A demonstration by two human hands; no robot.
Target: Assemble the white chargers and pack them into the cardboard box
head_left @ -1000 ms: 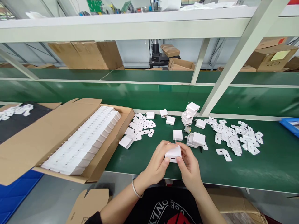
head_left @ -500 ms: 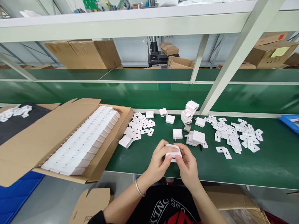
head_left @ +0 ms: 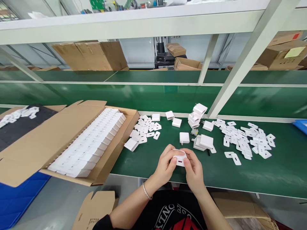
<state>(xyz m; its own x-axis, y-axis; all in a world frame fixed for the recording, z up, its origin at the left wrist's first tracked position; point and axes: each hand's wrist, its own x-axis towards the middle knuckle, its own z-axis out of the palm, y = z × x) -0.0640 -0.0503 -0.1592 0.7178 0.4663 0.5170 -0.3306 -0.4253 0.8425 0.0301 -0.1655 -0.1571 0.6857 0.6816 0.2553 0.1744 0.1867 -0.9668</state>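
Tipped since the earlier frame, the white charger [head_left: 181, 158] now shows its slotted end more fully. Left hand [head_left: 165, 164] and right hand [head_left: 193, 167] are closed around it, fingers and thumbs pinching its sides over the surface [head_left: 240, 180]. That end looks covered, perhaps not fully seated. Just beyond the hands, other chargers [head_left: 206, 141] remain unboxed; loose plates [head_left: 236, 140] lie to their right, with rows of white pieces [head_left: 96, 140] in the box [head_left: 115, 158] well left.
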